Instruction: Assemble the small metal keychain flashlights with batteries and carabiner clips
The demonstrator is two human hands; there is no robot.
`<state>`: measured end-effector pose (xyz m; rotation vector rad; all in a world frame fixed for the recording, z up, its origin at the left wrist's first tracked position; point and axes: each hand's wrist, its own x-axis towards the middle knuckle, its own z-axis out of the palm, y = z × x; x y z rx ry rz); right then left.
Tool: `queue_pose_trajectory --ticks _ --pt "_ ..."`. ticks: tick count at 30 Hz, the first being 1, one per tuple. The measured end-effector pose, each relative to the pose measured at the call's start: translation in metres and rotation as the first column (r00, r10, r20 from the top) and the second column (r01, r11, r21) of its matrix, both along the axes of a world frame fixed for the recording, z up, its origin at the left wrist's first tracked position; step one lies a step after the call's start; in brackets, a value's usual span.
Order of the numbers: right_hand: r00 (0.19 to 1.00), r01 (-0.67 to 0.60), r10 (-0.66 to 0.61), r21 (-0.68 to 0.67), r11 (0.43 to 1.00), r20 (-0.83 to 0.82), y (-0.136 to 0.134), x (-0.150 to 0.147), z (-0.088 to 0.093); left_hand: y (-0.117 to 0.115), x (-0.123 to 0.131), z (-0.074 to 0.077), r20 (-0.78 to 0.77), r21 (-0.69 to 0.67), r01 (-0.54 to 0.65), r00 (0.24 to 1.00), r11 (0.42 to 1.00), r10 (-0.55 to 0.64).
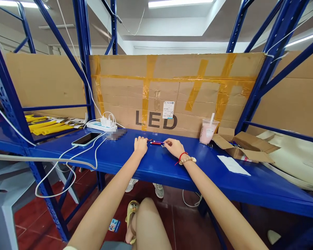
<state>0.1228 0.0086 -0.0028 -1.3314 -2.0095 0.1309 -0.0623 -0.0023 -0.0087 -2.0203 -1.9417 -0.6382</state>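
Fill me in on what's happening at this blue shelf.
A person's left hand and right hand are at the blue shelf, a slim pen-like item between them. The right hand is at its right end, the left hand near its left end; whether either grips it is unclear. A phone lies to the left, a pink drink stands to the right.

A slim, pen-like item (156,143) is lying flat on the blue tabletop (156,163) at twelve o'clock, between the left hand (140,146) and the right hand (173,146). It is showing dark red and bluish purple, with shiny silver glinting toward its three-o'clock end, close by the right hand. Its other end is pointing to nine o'clock, where a small red piece (149,140) is showing beside the left hand; whether the two are touching is too small to tell.
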Motion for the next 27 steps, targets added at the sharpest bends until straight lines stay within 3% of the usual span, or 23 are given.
queue_pose_trajectory --ticks 5,8,15,23,27 --pt "0.998 -0.045 0.045 0.019 0.999 -0.033 -0.002 0.001 -0.003 -0.007 0.003 0.001 0.001 -0.013 0.009 1.000 1.000 -0.009" --pt "0.996 -0.078 0.078 -0.003 0.997 -0.034 0.000 0.002 -0.006 -0.015 0.006 0.004 0.038 0.045 0.016 0.999 0.999 -0.018" --pt "0.970 -0.169 0.183 0.097 0.981 -0.162 0.007 0.001 -0.011 -0.021 0.012 0.008 0.033 0.227 0.300 0.948 0.926 -0.316" --pt "0.963 -0.193 0.218 0.161 0.968 -0.159 0.001 0.001 -0.005 -0.021 0.015 0.006 -0.012 0.167 0.401 0.914 0.901 -0.405" --pt "0.964 -0.223 0.243 0.167 0.960 -0.111 0.002 -0.001 -0.007 -0.020 0.017 0.004 0.036 0.160 0.449 0.887 0.879 -0.460"
